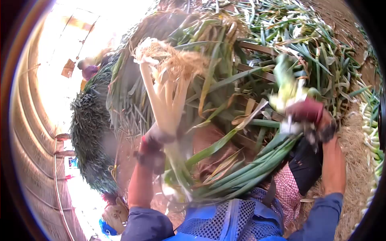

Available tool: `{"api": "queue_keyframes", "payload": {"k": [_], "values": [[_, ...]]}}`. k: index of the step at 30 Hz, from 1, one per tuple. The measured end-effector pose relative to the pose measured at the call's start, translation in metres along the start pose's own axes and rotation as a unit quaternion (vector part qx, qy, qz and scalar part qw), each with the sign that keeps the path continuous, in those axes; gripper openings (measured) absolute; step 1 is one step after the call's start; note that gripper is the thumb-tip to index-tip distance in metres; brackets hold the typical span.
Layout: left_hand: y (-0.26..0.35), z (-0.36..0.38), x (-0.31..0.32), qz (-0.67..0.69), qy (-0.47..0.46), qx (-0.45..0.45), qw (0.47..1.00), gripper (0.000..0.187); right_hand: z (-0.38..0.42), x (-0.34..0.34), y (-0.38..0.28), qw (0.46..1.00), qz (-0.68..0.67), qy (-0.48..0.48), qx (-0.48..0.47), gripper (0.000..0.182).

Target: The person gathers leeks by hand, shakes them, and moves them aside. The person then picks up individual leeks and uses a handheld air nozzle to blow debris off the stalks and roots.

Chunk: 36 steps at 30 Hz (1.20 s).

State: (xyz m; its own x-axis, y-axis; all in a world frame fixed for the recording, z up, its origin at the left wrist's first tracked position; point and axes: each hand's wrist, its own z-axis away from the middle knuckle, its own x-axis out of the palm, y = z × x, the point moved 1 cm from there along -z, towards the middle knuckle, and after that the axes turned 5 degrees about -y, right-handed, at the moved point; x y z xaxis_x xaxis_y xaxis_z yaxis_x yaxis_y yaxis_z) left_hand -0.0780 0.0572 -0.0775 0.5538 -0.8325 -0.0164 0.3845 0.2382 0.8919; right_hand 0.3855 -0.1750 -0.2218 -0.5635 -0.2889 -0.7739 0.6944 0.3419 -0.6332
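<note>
My left hand (159,136), in a dark glove, is closed around a bunch of long green onions (169,102) held roots up. Their pale stalks end in a tangle of tan roots at the top. On the right, my gloved right hand (309,114) is blurred by motion but looks closed on a clump of green onion leaves (283,82). Beneath that hand, long green leaves (249,172) sweep across my lap. A whitish thing at the right hand is too smeared to name.
Heaped green onions (289,32) and loose leaves lie ahead. A large stacked bundle (94,136) stands left. Pale stalks line the right edge (372,136) beside straw-like litter (354,168). Another person (90,70) is far left, and part of another (114,217) lower left.
</note>
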Motion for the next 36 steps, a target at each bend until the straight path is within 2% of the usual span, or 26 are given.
{"api": "queue_keyframes", "payload": {"k": [1,2,3,5,6,7,8,9,11,13,15,17,18,21,23,25,26,27,28,29,30,31,32,33,35,36], "values": [[-0.001,-0.006,-0.009,0.024,-0.030,0.030,0.999,0.097,-0.014,0.006,-0.031,0.993,-0.048,-0.105,0.022,0.029],[-0.001,-0.010,-0.013,0.048,-0.062,0.060,0.995,0.100,-0.036,-0.018,-0.097,0.918,-0.192,-0.171,0.301,0.036],[0.003,-0.011,-0.010,0.047,-0.059,0.064,0.995,0.100,-0.037,0.008,-0.083,0.923,-0.136,-0.248,0.262,0.049],[0.015,-0.013,0.002,0.064,-0.066,0.045,0.995,0.105,-0.039,-0.042,-0.060,0.908,0.048,-0.264,0.322,0.047],[0.019,-0.014,0.007,0.055,-0.073,0.034,0.995,0.106,-0.028,-0.084,-0.038,0.899,0.003,-0.117,0.423,0.040],[0.018,-0.012,0.011,0.056,-0.073,0.036,0.995,0.106,0.013,-0.094,0.008,0.918,0.158,0.239,0.274,0.045],[0.018,-0.012,0.015,0.038,-0.067,0.030,0.997,0.106,0.004,-0.163,-0.007,0.783,0.081,0.280,0.549,0.057],[0.019,-0.014,0.017,0.020,-0.062,0.027,0.997,0.106,0.024,-0.197,-0.004,0.720,0.244,0.320,0.565,0.066],[0.016,-0.016,0.021,-0.001,-0.090,0.039,0.995,0.104,0.042,-0.229,-0.026,0.706,0.259,0.500,0.429,0.064],[0.020,-0.020,0.033,-0.035,-0.100,0.009,0.994,0.101,-0.011,-0.189,-0.105,0.766,0.277,0.524,0.250,0.071],[-0.004,-0.032,0.026,0.026,-0.120,0.041,0.992,0.090,-0.052,-0.150,-0.160,0.866,0.196,0.440,0.130,0.072],[-0.002,-0.035,0.032,-0.039,-0.137,-0.021,0.990,0.076,-0.072,-0.114,-0.170,0.888,0.230,0.394,0.053,0.065],[0.001,-0.034,0.044,-0.037,-0.102,-0.021,0.994,0.063,-0.079,-0.108,-0.176,0.887,0.236,0.392,0.055,0.065],[0.001,-0.034,0.055,-0.074,-0.128,-0.014,0.989,0.058,-0.098,-0.098,-0.190,0.881,0.139,0.447,0.063,0.054],[-0.008,-0.039,0.057,-0.083,-0.145,-0.015,0.986,0.054,-0.114,-0.092,-0.192,0.895,0.203,0.381,0.113,0.040],[-0.012,-0.040,0.068,-0.154,-0.154,-0.001,0.976,0.051,-0.129,-0.082,-0.156,0.859,0.330,0.377,0.105,0.019],[0.006,-0.032,0.085,-0.096,-0.149,-0.043,0.983,0.050,-0.131,-0.084,-0.125,0.844,0.373,0.371,0.104,0.010],[0.002,-0.031,0.085,-0.092,-0.150,-0.041,0.984,0.050,-0.123,-0.097,-0.103,0.816,0.408,0.367,0.182,0.016],[-0.005,-0.027,0.084,-0.112,-0.154,-0.040,0.981,0.050,-0.102,-0.115,-0.046,0.804,0.337,0.411,0.267,0.023],[-0.010,-0.027,0.082,-0.135,-0.159,-0.035,0.977,0.050,-0.069,-0.150,-0.029,0.796,0.241,0.387,0.398,0.024],[-0.017,-0.021,0.076,-0.119,-0.160,-0.022,0.980,0.047,-0.038,-0.175,-0.032,0.748,0.207,0.329,0.538,0.023],[-0.024,-0.021,0.070,-0.116,-0.160,-0.022,0.980,0.047,-0.009,-0.183,-0.021,0.727,0.116,0.357,0.575,0.026],[-0.032,-0.020,0.063,-0.123,-0.159,-0.016,0.979,0.047,-0.002,-0.178,-0.044,0.730,0.117,0.336,0.584,0.039],[-0.038,-0.020,0.057,-0.133,-0.158,-0.009,0.978,0.048,0.002,-0.180,-0.046,0.711,0.235,0.246,0.615,0.056],[-0.043,-0.023,0.050,-0.135,-0.154,-0.033,0.978,0.053,-0.017,-0.172,-0.112,0.759,0.090,0.243,0.597,0.069],[-0.044,-0.026,0.050,-0.105,-0.165,-0.020,0.980,0.057,-0.022,-0.155,-0.123,0.806,0.173,0.262,0.501,0.075]]}}
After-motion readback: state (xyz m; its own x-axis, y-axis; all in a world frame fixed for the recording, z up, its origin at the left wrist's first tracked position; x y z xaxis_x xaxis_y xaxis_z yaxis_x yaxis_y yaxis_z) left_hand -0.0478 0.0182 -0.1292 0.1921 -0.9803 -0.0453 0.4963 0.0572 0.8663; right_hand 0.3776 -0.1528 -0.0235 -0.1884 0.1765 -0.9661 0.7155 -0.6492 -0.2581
